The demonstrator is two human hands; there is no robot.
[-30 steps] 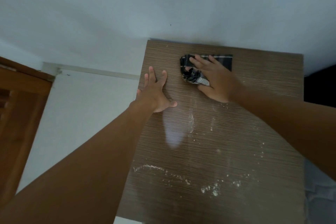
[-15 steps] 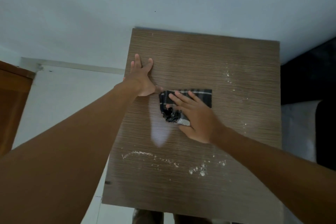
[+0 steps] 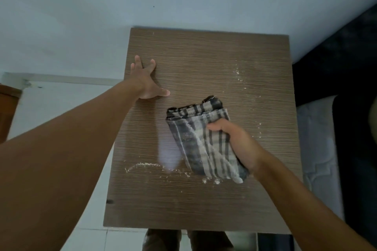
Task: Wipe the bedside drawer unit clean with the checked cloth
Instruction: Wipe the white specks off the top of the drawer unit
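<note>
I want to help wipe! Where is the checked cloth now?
In the head view, the right hand grips the checked cloth over the middle of the drawer unit top, beside the white crumbs.

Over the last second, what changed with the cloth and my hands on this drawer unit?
The right hand drew the checked cloth from the far edge toward the near side of the drawer unit top, and now grips it instead of pressing it flat. The left hand stays flat by the left edge; the white dust line near the front remains.
</note>
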